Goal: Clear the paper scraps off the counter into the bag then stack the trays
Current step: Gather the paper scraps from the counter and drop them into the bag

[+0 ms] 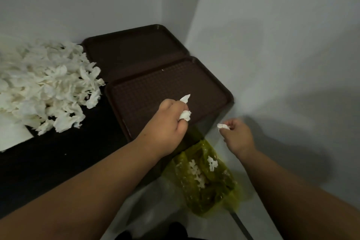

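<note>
A big heap of white paper scraps (pixel 44 85) lies on the black counter (pixel 58 158) at the left. Two brown trays sit side by side at the counter's right end, the near tray (pixel 155 85) in front of the far tray (pixel 132 50). My left hand (pixel 171 121) hovers over the near tray's front edge and grips white scraps (pixel 185 115). My right hand (pixel 237 136) is past the counter's end, above the bag, and pinches a small scrap (pixel 223 126). A yellow-green plastic bag (pixel 206 177) lies open on the floor below, with a few scraps inside.
Grey walls close in behind the trays and on the right, forming a corner. A flat white sheet (pixel 13 134) lies under the heap at the counter's left edge. The pale floor (pixel 159 210) shows beside the bag, with dark shoes at the bottom edge.
</note>
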`<state>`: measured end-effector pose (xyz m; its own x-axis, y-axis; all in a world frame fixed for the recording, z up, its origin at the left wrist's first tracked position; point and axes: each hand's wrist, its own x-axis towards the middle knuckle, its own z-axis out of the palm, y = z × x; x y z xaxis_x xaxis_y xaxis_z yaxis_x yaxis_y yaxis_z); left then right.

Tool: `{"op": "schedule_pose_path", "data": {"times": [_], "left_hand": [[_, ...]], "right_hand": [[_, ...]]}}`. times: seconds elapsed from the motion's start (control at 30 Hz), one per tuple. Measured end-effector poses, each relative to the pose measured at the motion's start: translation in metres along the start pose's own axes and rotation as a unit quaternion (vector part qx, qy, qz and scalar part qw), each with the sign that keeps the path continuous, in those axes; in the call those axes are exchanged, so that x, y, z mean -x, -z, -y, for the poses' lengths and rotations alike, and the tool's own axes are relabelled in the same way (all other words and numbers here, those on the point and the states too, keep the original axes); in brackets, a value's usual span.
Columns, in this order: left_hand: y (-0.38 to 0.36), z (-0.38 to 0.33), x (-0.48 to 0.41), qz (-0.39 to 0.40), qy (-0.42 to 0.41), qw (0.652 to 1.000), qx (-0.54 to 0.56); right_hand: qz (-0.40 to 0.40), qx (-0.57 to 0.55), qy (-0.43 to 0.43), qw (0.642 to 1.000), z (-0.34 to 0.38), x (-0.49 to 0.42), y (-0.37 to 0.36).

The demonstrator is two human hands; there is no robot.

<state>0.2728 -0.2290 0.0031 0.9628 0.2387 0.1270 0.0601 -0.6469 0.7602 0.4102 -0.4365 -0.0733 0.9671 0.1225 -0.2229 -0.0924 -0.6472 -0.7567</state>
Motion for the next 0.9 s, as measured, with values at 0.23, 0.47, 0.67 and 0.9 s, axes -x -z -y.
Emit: {"op": "schedule_pose_path", "data": {"times": [0.23,0.47,0.67,0.9], "left_hand": [[-0.064,-0.019,-0.021,0.079,0.001,0.997,0.021],[-0.107,-0.024,-0.034,0.121,0.033,0.992,0.011],[-0.126,-0.017,-0.037,0.149,0.078,0.986,-0.017],[-0.137,-0.006,-0.034,0.151,0.117,0.982,-0.009]], "right_hand": [[0.004,-0.009,-0.045,0.999,-0.04,-0.007,0.015],[0.011,-0.02,-0.058,0.998,-0.055,-0.01,0.021],[0.027,-0.028,-0.08,0.996,-0.065,-0.01,0.021],[0.066,-0.02,-0.1,0.993,-0.073,-0.011,0.029]]}}
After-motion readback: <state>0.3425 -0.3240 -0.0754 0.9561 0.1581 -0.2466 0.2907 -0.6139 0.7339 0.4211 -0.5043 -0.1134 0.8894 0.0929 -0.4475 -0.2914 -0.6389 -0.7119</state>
